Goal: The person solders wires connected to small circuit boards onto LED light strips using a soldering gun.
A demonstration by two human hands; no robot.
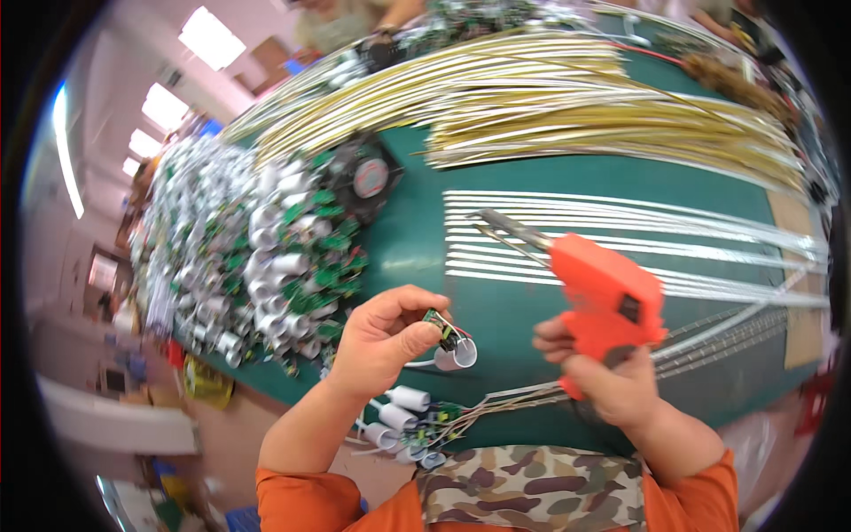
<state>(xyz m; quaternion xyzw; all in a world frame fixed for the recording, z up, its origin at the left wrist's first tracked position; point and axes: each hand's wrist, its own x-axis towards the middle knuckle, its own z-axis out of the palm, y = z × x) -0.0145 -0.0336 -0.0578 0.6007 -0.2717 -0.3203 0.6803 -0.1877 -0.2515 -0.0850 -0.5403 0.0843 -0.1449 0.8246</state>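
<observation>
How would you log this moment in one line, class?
left hand: holds circuit board | right hand: grips orange soldering gun | nearby: white strips on green table

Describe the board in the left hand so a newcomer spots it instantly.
On the green table, at left, sits a heap of white tubes. Just right, the left hand pinches the board over a white tube. Neighbouring boards lie on the table; this one is held up.

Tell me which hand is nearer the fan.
Left. The left hand, pinching a circuit board, is just below the fan in the picture; the right hand, gripping a soldering gun, is farther off, below and well to its right.
</observation>
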